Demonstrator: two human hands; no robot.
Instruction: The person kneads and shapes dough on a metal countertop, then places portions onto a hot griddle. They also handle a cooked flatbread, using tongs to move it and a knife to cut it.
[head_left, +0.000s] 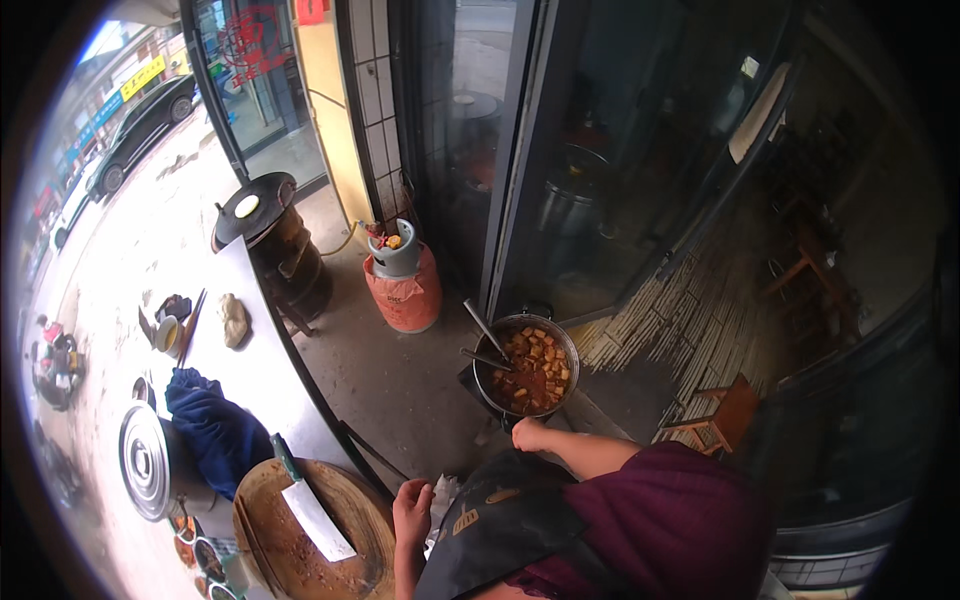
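Observation:
A large metal pot (574, 375) stands low before me, filled with cubed food in reddish-brown sauce. Two long-handled utensils (485, 328) lean over its rim. My right hand (529, 435) is closed at the near side handle (508, 422) of this pot and partly hides it. My left hand (412, 506), its fingers curled, hangs beside a round wooden chopping block (360, 495). Crumpled white plastic (444, 491) shows just behind those fingers; whether they hold any of it is unclear. On the block lies a cleaver (319, 521) with a green handle.
A steel table (270, 352) carries dough (232, 321), a cup (169, 335) and dark blue cloth (210, 427). Left of it stands a lidded pot (142, 461). Beyond are a rusty drum stove (289, 255) and a gas cylinder (403, 289). A wooden stool (727, 412) sits right.

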